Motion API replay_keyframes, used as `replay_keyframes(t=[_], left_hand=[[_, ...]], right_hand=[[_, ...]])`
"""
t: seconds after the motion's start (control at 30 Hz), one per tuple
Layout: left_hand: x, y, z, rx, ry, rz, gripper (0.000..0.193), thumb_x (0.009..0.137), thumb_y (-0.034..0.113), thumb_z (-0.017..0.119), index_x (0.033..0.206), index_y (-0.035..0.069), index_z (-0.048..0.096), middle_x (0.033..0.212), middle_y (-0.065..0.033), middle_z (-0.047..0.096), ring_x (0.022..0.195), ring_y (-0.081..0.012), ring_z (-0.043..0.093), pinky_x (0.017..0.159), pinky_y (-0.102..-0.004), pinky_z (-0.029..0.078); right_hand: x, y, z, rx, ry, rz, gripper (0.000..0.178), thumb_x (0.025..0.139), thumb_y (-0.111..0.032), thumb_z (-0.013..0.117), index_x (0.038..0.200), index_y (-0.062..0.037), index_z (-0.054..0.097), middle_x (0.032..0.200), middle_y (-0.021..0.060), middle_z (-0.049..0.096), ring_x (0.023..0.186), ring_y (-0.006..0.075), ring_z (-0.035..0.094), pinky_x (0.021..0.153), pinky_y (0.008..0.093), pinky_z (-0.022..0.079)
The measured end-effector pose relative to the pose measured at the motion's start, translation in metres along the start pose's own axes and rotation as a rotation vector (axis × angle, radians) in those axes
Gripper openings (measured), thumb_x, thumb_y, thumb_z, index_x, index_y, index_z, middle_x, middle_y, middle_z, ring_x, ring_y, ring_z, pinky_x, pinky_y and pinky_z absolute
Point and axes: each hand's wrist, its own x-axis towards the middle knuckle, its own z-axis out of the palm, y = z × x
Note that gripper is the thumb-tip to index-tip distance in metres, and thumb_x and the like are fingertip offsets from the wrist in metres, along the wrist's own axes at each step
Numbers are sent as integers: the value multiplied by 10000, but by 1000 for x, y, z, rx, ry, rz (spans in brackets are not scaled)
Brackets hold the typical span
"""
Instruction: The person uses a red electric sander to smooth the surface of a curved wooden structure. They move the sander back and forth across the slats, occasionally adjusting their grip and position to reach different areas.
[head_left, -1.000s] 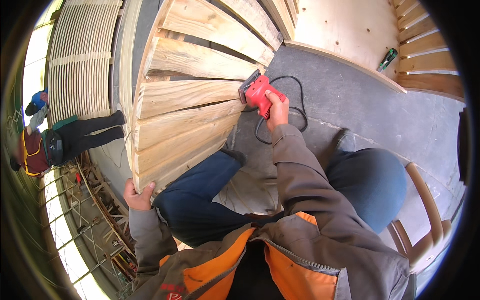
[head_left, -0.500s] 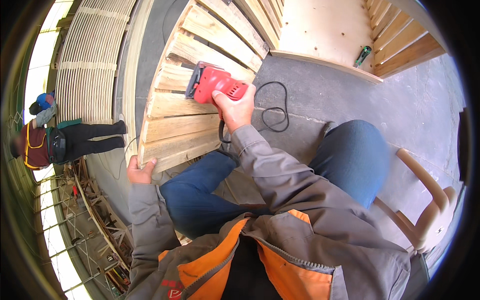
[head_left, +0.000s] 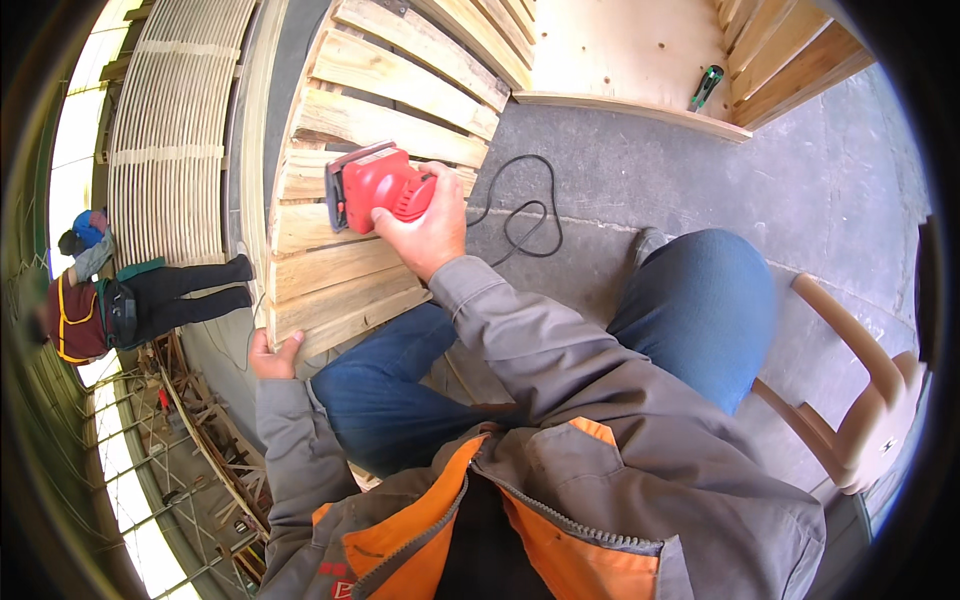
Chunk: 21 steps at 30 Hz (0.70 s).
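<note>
A red electric sander (head_left: 378,187) is in my right hand (head_left: 428,225), with fingers wrapped round its body. The sander's dark pad end points left, over the slats of a slatted wooden panel (head_left: 345,270); whether the pad touches the wood I cannot tell. The panel slants across from far to near, its near end by my left knee. There my left hand (head_left: 276,355) grips the panel's near left corner, thumb on top and the other fingers mostly hidden. A black cord (head_left: 548,200) lies looped on the floor right of the sander.
Beyond the panel stands a wooden crate (head_left: 630,110) with slatted sides; a green-and-black hand tool (head_left: 706,88) lies in it. A beige plastic chair (head_left: 865,400) is at right. On the left, a person (head_left: 120,300) stands near a stack of thin wooden strips (head_left: 170,130).
My right hand has moved the sander left and slightly nearer along the panel. The whole view has shifted a little; my left hand keeps its grip on the corner.
</note>
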Motion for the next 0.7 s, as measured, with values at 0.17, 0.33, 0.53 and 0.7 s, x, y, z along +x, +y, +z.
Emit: replay_keyframes(t=[0.17, 0.33, 0.53, 0.7], left_hand=[[2, 12, -1, 46, -49, -21, 260, 852, 75, 832, 1060, 22, 686, 1017, -55, 744, 904, -119, 651, 853, -310, 529], [5, 9, -3, 70, -16, -43, 258, 836, 69, 846, 1002, 29, 652, 971, -39, 721, 867, -106, 623, 805, -301, 523], [11, 22, -2, 70, -40, -83, 304, 834, 129, 868, 1017, 37, 642, 953, -30, 711, 856, -98, 606, 801, -291, 509], [12, 25, 2, 11, -37, -85, 319, 833, 149, 878, 1013, 40, 639, 968, -29, 711, 888, -98, 604, 843, -295, 498]], right_hand=[[21, 91, -2, 122, 52, 197, 820, 719, -187, 921, 1360, -32, 433, 1218, 175, 613, 1084, 258, 647, 950, 397, 555], [39, 128, -15, 383, 93, 451, 791, 733, -161, 921, 1352, -22, 449, 1219, 162, 616, 1079, 240, 651, 943, 377, 558], [57, 199, -22, 509, 199, 568, 726, 791, -101, 879, 1356, -7, 433, 1188, 137, 606, 1051, 219, 635, 928, 380, 560], [73, 234, -29, 606, 217, 653, 663, 832, -84, 840, 1348, 1, 431, 1200, 147, 606, 1080, 234, 634, 926, 381, 554]])
